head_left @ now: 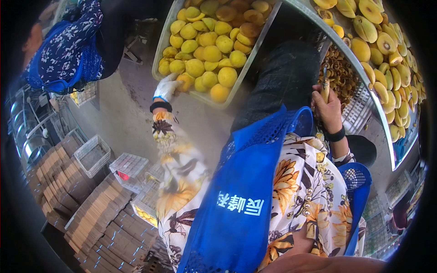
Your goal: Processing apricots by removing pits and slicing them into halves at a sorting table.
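At 11 o'clock my gloved left hand touches one yellow fruit at the near edge of one tub; I can't tell whether it's grasped. At 2 o'clock my bare right hand clenches one wooden-handled tool. Dozens of halves lie cut on one table, beside countless brown scraps; dozens of seemingly whole fruits are left, overlapping too much to count.

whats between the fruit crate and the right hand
In the head view, the person's dark-trousered leg lies between the fruit crate and the right hand.
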The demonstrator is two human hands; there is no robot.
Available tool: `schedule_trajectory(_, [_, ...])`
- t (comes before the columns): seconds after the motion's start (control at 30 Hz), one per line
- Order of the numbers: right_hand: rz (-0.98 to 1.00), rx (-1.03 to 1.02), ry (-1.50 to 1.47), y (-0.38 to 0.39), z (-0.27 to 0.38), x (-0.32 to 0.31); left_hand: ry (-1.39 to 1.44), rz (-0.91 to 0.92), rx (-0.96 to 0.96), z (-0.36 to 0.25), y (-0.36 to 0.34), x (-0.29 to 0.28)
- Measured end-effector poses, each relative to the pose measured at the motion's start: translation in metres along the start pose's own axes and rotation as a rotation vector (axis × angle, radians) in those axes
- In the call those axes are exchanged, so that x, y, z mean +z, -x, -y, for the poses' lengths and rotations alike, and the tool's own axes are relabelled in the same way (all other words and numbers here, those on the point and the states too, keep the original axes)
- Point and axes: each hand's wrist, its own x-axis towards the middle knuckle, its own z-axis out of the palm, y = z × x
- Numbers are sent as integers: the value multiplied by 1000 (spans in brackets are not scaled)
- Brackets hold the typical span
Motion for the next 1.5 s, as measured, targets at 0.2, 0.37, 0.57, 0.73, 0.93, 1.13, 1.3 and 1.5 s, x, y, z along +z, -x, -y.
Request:
schedule_trajectory(0.2, [-8,-100,85,2,-5,6,-843,-174,152,-5,-9,-5])
schedule_trajectory(0.37, [-4,-89,72,1,-10,-2,-1166,-239,230,-6,9,42])
schedule_trajectory(0.57, [-8,-93,112,-1,-11,-1,-13,-302,208,7,3,35])
schedule_trajectory(0.73, [-8,-103,100,0,-16,-2,-442,-497,247,7,2,40])
schedule_trajectory(0.93, [8,-136,98,0,-14,0,-811,-619,47,-1,-3,44])
schedule_trajectory(1.13, [-14,-117,102,-1,-16,0,-711,-666,-70,1,7,33])
schedule_trajectory(1.3, [13,-121,106,-3,-17,0,-949,-586,-245,-32,-11,29])
schedule_trajectory(1.5, [3,-160,137,0,-12,7,-1167,-612,-198,-6,-56,37])
